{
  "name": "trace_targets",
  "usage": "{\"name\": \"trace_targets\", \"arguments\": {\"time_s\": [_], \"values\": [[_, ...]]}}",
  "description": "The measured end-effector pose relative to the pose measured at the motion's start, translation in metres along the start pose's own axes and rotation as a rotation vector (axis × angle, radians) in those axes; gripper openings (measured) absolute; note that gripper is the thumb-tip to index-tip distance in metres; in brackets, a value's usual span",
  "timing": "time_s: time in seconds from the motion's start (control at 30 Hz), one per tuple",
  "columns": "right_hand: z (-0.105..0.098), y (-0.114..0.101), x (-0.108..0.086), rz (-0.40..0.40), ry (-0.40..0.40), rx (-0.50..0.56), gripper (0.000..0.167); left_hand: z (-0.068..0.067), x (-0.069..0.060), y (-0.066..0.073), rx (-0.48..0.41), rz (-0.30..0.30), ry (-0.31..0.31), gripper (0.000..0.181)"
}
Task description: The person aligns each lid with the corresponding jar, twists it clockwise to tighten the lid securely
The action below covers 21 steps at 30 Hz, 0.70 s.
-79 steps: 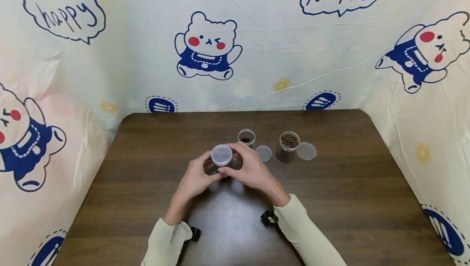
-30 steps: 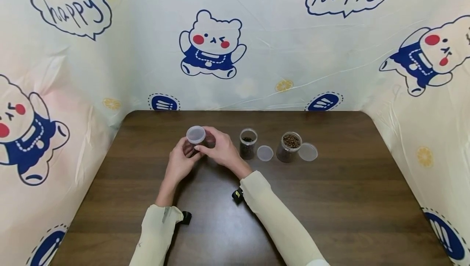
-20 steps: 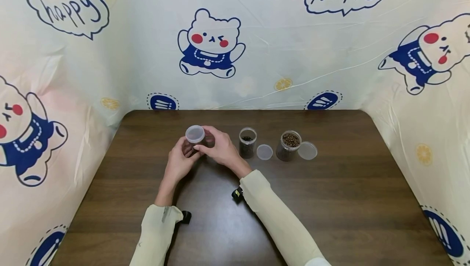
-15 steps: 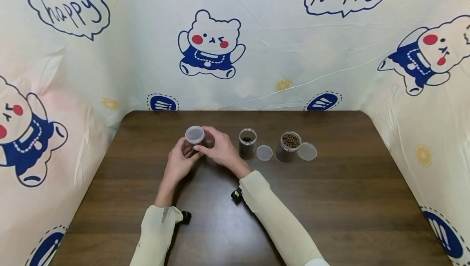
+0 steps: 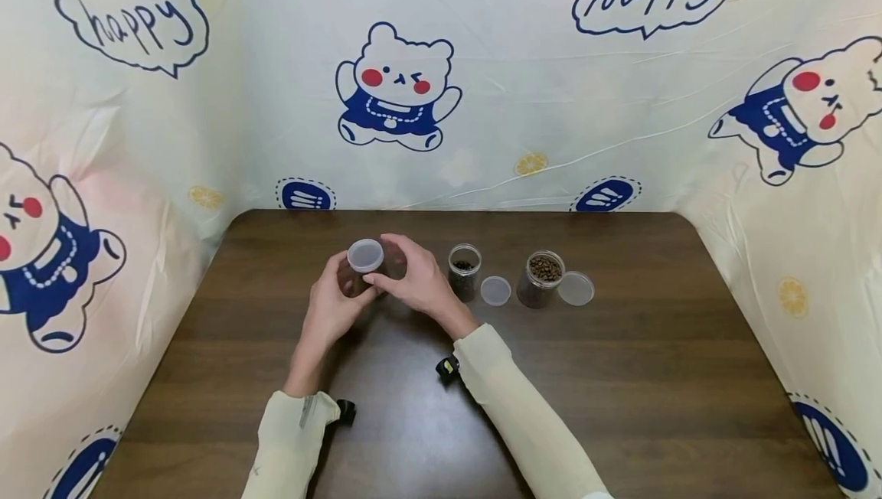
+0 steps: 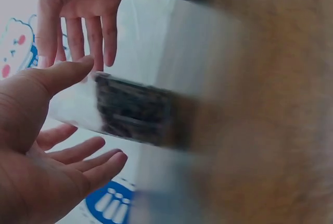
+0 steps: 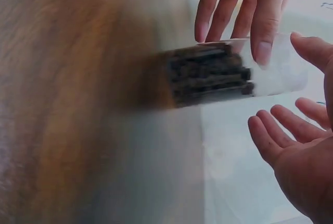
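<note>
Nearest, at 6 o'clock, two cream sleeves (image 5: 292,430) get cut off by the bottom edge. Each wrist has a little black box (image 5: 448,368); the right one has a yellow mark too small to read. They reach over a brown table (image 5: 661,392).

The left hand (image 5: 331,304) and the right hand (image 5: 423,281) are both loose, with fingers stretched out around a clear jar (image 6: 132,112) and not curled on it. The jar is at 1 o'clock from the left hand and 10 o'clock from the right hand. It stands upright between them with a cloudy lid (image 5: 365,254) on top and dark bits in its lower part. Its bottom is blurry in the wrist views, so I can't be sure if a thumb tip touches it.

At 3 o'clock from that jar is an uncovered small jar (image 5: 463,285) with dark bits, and a small lid (image 5: 496,291) is at its 4 o'clock. Farther along, also at 3 o'clock, a big jar (image 5: 536,294) holds brown beans (image 5: 546,268). A big lid (image 5: 577,289) lies right beside it.

Farthest, a pale cloth (image 5: 510,93) says "happy" in two bubbles, at 10 and 1 o'clock; the top edge cuts the second one. A bear (image 5: 390,89) winks near 12 o'clock. Blue ovals (image 5: 306,195) show "!!!", and the table hides the bottoms of two.
</note>
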State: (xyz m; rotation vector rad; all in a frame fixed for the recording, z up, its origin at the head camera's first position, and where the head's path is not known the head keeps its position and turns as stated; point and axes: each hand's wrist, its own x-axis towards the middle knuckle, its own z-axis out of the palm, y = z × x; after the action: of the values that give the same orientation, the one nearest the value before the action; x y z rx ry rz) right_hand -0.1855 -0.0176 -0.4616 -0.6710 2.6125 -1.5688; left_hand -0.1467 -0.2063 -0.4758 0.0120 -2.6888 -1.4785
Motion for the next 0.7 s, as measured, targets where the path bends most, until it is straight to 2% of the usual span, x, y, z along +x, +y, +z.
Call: {"name": "trace_targets", "arguments": {"time_s": [0.23, 0.4, 0.57, 0.7], "values": [[-0.023, -0.024, -0.011, -0.081, 0.004, 0.013, 0.072, -0.010, -0.009, 0.029, 0.156, 0.110, 0.059, 0.094], [-0.046, -0.040, -0.020, -0.155, 0.037, -0.006, 0.071, -0.015, -0.016, 0.051, 0.193, 0.167, 0.079, 0.107], [-0.070, -0.046, -0.028, -0.215, 0.098, -0.007, 0.071, -0.016, -0.020, 0.070, 0.222, 0.246, 0.096, 0.108], [-0.088, -0.046, -0.034, -0.231, 0.149, -0.017, 0.070, -0.014, -0.022, 0.081, 0.212, 0.298, 0.115, 0.106]]}}
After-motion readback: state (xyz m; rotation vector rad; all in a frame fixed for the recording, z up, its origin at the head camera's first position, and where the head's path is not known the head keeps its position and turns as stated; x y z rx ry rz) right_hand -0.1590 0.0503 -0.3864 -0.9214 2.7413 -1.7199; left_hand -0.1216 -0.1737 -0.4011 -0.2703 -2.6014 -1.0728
